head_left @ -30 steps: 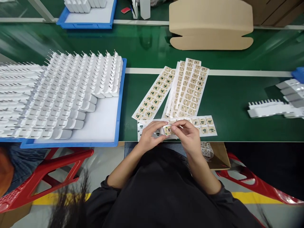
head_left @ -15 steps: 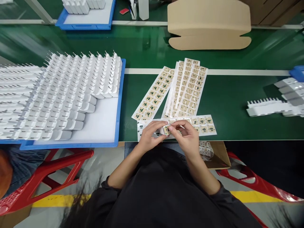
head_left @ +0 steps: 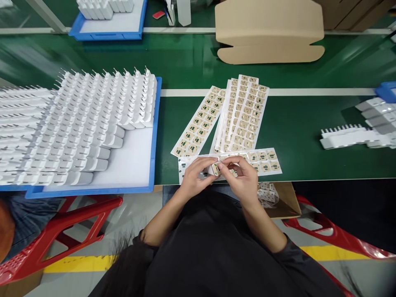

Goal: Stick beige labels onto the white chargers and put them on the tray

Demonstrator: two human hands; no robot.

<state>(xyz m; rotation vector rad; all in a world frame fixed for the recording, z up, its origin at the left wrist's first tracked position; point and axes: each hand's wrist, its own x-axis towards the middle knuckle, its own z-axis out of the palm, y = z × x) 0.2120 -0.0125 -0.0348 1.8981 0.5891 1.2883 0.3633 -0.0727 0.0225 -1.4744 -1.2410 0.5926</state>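
My left hand (head_left: 196, 175) grips a small white charger plug (head_left: 215, 169) at the near edge of the green table. My right hand (head_left: 243, 177) pinches at the plug's face, fingertips pressed on a tan sticker there. Both hands hover over a label sheet (head_left: 266, 161) lying crosswise, with some stickers gone at its left end. A fan of several more sticker sheets (head_left: 241, 113) lies just beyond.
A blue tray (head_left: 140, 163) at left holds rows of white plugs (head_left: 102, 111). More white plugs (head_left: 349, 138) lie at the right. A folded cardboard piece (head_left: 269, 33) sits at the back, a second blue tray (head_left: 105, 20) far left. Red stools (head_left: 62, 231) stand below; a carton (head_left: 284, 202) under the table edge.
The hands stay at the same spot; the right fingers have shifted slightly over the plug's face. The camera has drifted a little.
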